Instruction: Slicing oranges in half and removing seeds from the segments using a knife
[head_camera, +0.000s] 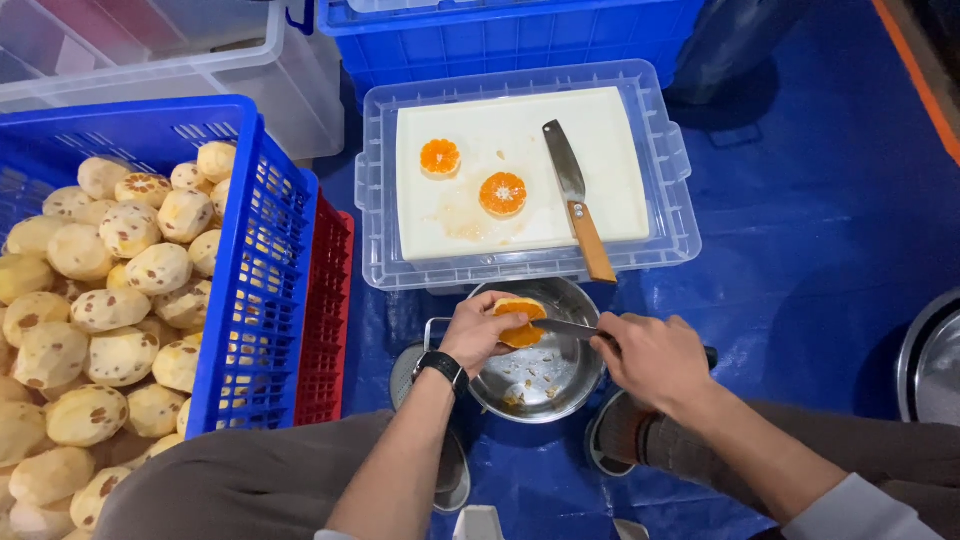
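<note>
The halved orange fruit with peeled pale outside (520, 322) shows its bright orange cut face upward, and it sits in the fingers of the left hand (478, 332), directly above the round steel bowl (545, 385). The left hand grips it from the side, palm turned inward, with a black wristwatch (441, 367) on the wrist. The right hand (650, 358) is closed around a small knife with a thin metal blade (566, 327); the blade lies almost flat and its tip meets the fruit, though I cannot tell for sure if it is cutting in or only touching. The handle is hidden inside the fist. Small scraps lie on the bottom of the bowl.

Beyond both hands stands a white cutting board on a clear plastic box lid (520, 170), carrying two more orange halves (503, 193), cut side up, and a bigger knife with a wooden handle (580, 200). On the left-hand side, a blue plastic crate (245, 300) is full of peeled pale-yellow fruits with brown spots (110, 310).
</note>
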